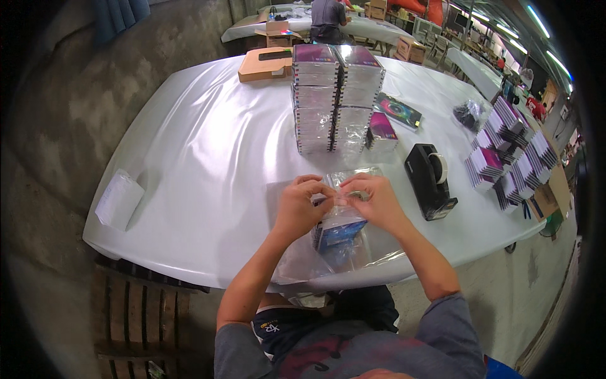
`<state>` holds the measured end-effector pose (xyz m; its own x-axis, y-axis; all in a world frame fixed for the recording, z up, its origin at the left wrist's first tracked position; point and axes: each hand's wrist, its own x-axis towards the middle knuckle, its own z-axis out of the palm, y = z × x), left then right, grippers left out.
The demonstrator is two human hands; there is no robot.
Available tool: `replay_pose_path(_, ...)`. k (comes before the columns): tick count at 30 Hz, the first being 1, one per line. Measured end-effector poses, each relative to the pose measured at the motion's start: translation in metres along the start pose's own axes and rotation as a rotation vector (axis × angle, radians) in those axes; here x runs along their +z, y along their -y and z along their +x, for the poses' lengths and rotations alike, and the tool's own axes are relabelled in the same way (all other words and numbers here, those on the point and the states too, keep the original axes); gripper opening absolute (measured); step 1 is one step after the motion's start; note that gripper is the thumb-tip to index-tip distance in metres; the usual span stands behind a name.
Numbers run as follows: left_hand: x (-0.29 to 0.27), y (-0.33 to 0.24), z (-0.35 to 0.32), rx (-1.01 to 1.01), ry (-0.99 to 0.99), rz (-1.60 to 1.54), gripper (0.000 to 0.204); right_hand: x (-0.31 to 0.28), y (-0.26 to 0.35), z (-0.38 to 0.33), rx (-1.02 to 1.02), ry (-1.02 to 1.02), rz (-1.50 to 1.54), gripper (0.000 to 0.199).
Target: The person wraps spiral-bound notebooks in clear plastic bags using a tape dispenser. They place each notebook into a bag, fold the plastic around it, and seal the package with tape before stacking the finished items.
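At the near middle of the table, my left hand [303, 203] and my right hand [375, 201] meet with fingertips pinched together. Between them is a bit of clear plastic film [341, 201]. Just below the fingers sits a small block with a blue printed side [341, 235], seemingly a stack of thin packs, partly hidden by my hands. Clear plastic sheeting [297, 259] lies under and around it. To the right of my right hand stands a black tape dispenser [427, 183] with a pale roll.
Tall stacks of clear-wrapped purple-topped packs [315, 101] rise beyond my hands, beside a dark printed pack [399, 110]. More purple-and-white packs [511, 151] are heaped at right near a clear bag [470, 115]. A cardboard box [265, 65] lies far back, folded white paper [120, 200] at left. Another person [328, 22] is behind.
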<state>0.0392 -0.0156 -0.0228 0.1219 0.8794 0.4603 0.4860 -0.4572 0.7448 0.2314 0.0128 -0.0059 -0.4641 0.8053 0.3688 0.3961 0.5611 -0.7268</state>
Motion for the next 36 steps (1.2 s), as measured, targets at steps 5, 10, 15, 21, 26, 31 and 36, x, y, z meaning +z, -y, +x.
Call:
replay_pose_path(5,-0.014,-0.027,-0.015,0.04,0.083,0.008,0.072,-0.001,0.015,-0.009,-0.138,-0.05,-0.508,0.009)
replay_pose_path(10,-0.007,-0.028,-0.029,0.122,0.151,0.361,0.076,0.004,0.042,-0.023,-0.287,-0.018,-0.915,0.011)
replay_pose_path(15,0.004,-0.022,-0.046,0.289,0.088,0.549,0.043,-0.013,0.069,-0.055,-0.222,0.194,-0.931,0.018)
replay_pose_path(21,0.012,-0.023,-0.054,0.328,-0.001,0.553,0.029,-0.104,0.002,-0.078,0.168,-0.204,-0.516,0.035)
replay_pose_path(26,0.012,-0.029,-0.052,0.309,-0.003,0.512,0.027,-0.173,-0.123,-0.121,0.696,-0.489,-0.412,0.036)
replay_pose_path(31,0.012,-0.027,-0.053,0.308,-0.006,0.563,0.028,-0.172,-0.125,-0.109,1.086,-0.336,0.013,0.037)
replay_pose_path(36,0.014,-0.031,-0.05,0.309,0.012,0.559,0.029,-0.18,-0.145,-0.13,0.98,-0.422,0.383,0.029)
